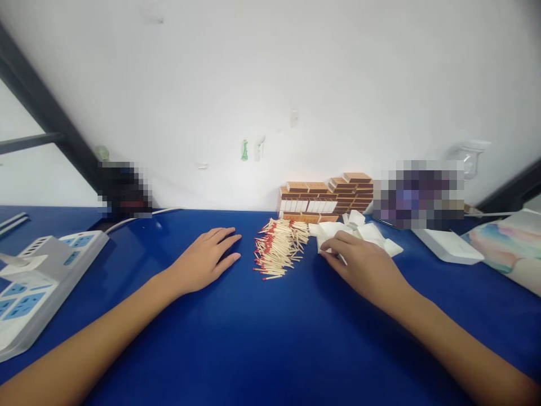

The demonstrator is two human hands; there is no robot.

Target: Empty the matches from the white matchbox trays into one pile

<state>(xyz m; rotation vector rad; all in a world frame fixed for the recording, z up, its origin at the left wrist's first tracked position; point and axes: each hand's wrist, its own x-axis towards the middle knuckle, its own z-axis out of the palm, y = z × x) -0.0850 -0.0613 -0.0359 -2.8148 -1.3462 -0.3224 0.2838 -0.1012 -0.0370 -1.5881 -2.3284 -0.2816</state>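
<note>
My left hand (207,259) rests on the blue table, fingers stretched out and holding nothing. Just right of its fingertips lies a loose pile of matches (279,248), most of their red heads toward the left. My right hand (363,259) is at the white matchbox trays (374,234), right of the pile. Its thumb and fingers are bent together at the edge of one tray, which the hand partly hides. Behind the matches, brown matchboxes (353,194) stand stacked in rows against the wall.
At the left lies a white power strip (80,270) with a plug in it. A white box (448,246) and a colourful printed sheet (507,248) are on the right. Two blurred objects stand by the wall. A clear cup (471,160) is at the far right.
</note>
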